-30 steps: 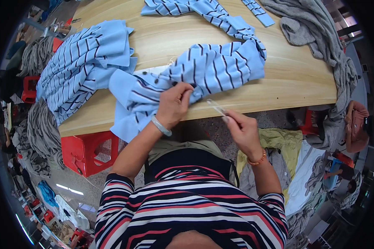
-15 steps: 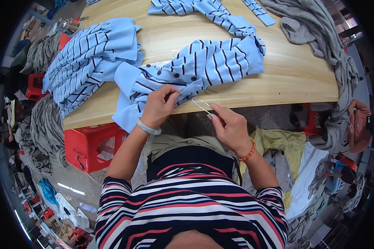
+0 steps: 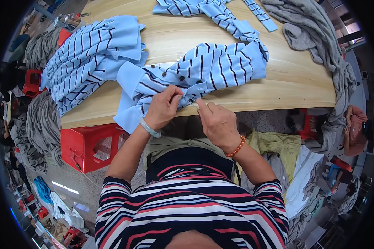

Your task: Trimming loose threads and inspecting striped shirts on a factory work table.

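Observation:
A light-blue knit garment with dark and white stripes (image 3: 224,62) lies bunched at the table's near edge. Dark buttons (image 3: 181,78) run along its placket. My left hand (image 3: 164,106) pinches the garment's edge just below the buttons, thumb against fingers. Close on its right, my right hand (image 3: 216,122) is closed, with thumb and forefinger pinching a thin pale strand that reaches to the cloth. Whether the strand is thread or fine wire cannot be told, and its far end is lost against the fabric.
More blue striped garments (image 3: 91,58) are piled at the table's left, and another striped piece (image 3: 220,20) lies at the back. Grey knitwear (image 3: 311,33) hangs off the right side of the wooden table (image 3: 295,89). A red stool (image 3: 85,149) stands below at left.
My right hand has moved left and up, bringing the pale strand from beside the garment to its edge. My left hand keeps its pinch, shifted slightly right. The view has shifted a little.

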Action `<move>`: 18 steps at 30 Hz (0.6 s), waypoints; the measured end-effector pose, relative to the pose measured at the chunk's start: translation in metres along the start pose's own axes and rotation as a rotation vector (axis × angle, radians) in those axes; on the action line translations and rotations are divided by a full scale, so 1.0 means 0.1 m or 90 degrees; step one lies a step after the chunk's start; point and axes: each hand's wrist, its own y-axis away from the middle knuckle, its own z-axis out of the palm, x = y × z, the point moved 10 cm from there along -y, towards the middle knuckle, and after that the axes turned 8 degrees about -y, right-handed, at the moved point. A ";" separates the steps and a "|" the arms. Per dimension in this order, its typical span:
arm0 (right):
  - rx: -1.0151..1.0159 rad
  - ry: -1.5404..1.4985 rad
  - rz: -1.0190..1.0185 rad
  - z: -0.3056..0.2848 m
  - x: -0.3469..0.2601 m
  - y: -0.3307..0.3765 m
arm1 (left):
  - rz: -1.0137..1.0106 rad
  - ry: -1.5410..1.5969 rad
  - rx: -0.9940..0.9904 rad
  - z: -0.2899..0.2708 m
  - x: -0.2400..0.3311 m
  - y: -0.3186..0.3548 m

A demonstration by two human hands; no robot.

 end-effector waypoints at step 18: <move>0.069 -0.284 0.148 -0.44 0.40 0.28 | -0.066 0.054 0.106 -0.20 -0.28 0.05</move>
